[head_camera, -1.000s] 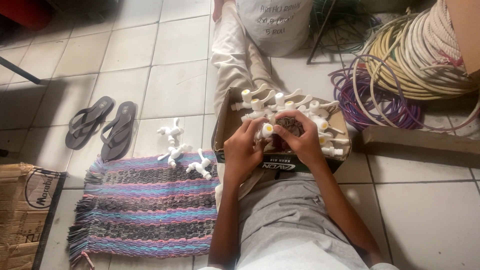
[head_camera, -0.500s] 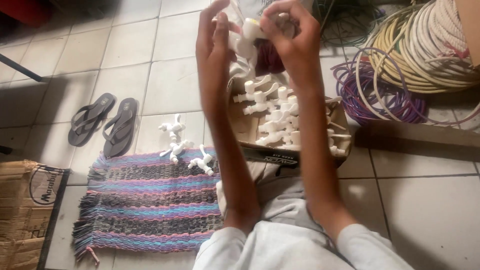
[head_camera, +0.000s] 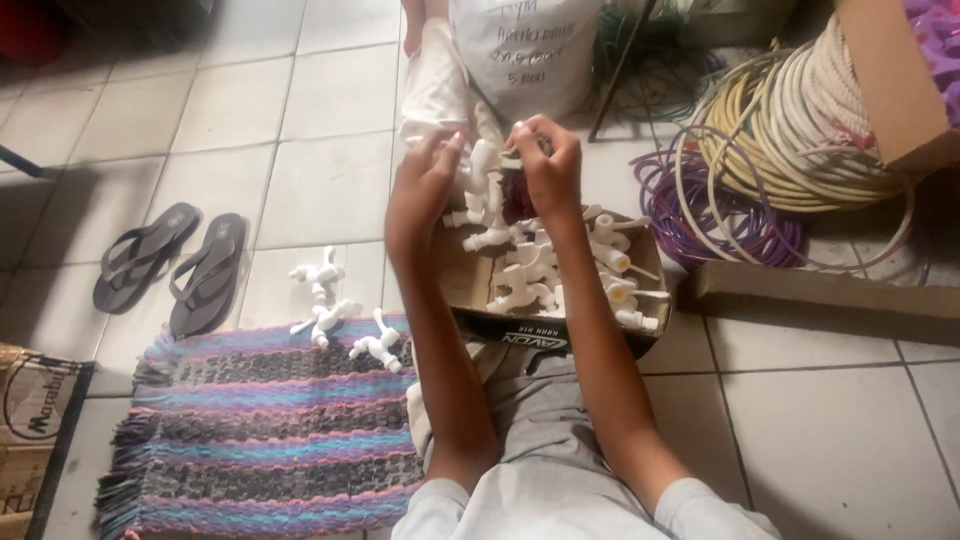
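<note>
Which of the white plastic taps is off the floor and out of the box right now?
The white tap gripped between the left hand and right hand, above the cardboard box. Three others lie by the rug; the rest fill the box.

Bare forearms, short pale grey sleeves, grey shorts, pale trouser leg

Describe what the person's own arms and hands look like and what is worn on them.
Both arms are bare from short, pale grey sleeves down. The left hand and right hand wear no gloves; no rings, watch or bracelets are visible.
</note>
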